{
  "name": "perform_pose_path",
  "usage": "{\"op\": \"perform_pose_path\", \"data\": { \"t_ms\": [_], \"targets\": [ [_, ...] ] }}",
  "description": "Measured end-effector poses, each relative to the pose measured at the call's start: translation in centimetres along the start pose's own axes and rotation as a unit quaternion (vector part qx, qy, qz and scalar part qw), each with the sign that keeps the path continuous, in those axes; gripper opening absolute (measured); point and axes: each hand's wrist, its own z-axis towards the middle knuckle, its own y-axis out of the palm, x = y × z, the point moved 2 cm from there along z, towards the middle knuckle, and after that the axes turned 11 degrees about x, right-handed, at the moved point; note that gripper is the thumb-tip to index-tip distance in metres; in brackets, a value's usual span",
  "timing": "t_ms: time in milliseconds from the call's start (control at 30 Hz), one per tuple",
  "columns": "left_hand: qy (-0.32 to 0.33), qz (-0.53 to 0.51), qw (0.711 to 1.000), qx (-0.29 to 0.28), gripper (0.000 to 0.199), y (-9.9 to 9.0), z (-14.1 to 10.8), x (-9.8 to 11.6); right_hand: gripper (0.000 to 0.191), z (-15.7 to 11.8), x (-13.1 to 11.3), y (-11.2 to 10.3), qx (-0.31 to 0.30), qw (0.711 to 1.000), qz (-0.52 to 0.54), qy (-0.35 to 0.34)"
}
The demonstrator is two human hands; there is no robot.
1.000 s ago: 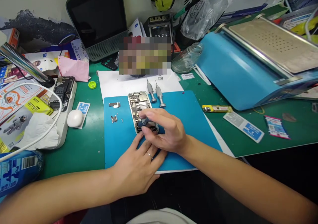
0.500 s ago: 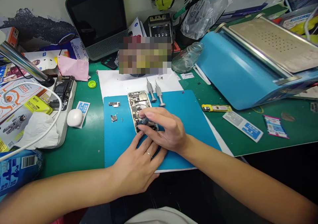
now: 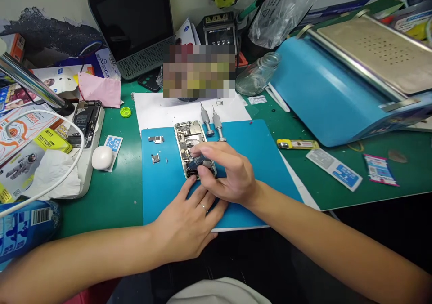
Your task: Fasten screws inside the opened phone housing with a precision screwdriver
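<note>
An opened smartphone (image 3: 189, 137) lies on the blue mat (image 3: 266, 173), its inner boards showing. My right hand (image 3: 232, 173) is closed around a dark, stubby screwdriver (image 3: 196, 162), tilted over the lower end of the phone; its tip is too small to make out. Fingers spread and flat on the mat, my left hand (image 3: 189, 223) touches the phone's near edge with its fingertips and wears a ring. Left of the phone lie a small metal shield plate (image 3: 156, 139) and a small metal part (image 3: 155, 158). Two grey screwdrivers, one of them a slim grey screwdriver (image 3: 207, 122), lie beyond my right hand.
A blue machine (image 3: 303, 97) with a metal plate fills the back right. Nearer are a yellow cutter (image 3: 297, 145) and a glass jar (image 3: 256, 74). On the left stand a white earbud case (image 3: 102, 158), another opened phone (image 3: 84, 119) and a looping white cable (image 3: 82, 142).
My right fingers have shifted slightly and the screwdriver leans lower, with more of it showing. My left hand stays against the phone. The whole view has shifted a little.
</note>
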Motion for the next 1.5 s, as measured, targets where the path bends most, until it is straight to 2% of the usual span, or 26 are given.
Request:
{"op": "perform_pose_path", "data": {
  "t_ms": [333,633,733,833,933,1067,1500],
  "targets": [
    [-0.005,-0.014,1.0,0.012,0.071,0.1,-0.2,0.0,0.071,-0.2,0.1,-0.1,-0.012,0.999,0.033,0.03],
    [-0.005,-0.019,1.0,-0.005,0.07,0.0,0.1,0.0,0.08,-0.4,0.3,0.0,-0.017,0.998,0.051,0.044],
    [-0.002,-0.018,1.0,-0.01,0.069,-0.1,0.2,0.0,0.075,-0.5,0.2,-0.1,-0.016,0.996,0.058,0.07],
    [-0.002,-0.018,1.0,-0.016,0.071,-0.2,0.3,0.0,0.064,-0.9,0.3,0.1,-0.011,0.989,0.068,0.128],
    [-0.004,-0.017,1.0,-0.017,0.073,-0.1,0.2,0.1,0.06,-1.3,0.5,0.1,0.02,0.98,0.083,0.177],
    [-0.005,-0.019,1.0,-0.019,0.075,0.1,0.2,0.1,0.058,-1.2,0.6,0.1,0.047,0.982,0.072,0.171],
    [-0.003,-0.017,0.999,-0.027,0.074,0.2,0.3,0.2,0.056,-1.2,0.5,-0.2,0.024,0.978,0.049,0.2]
  ]
}}
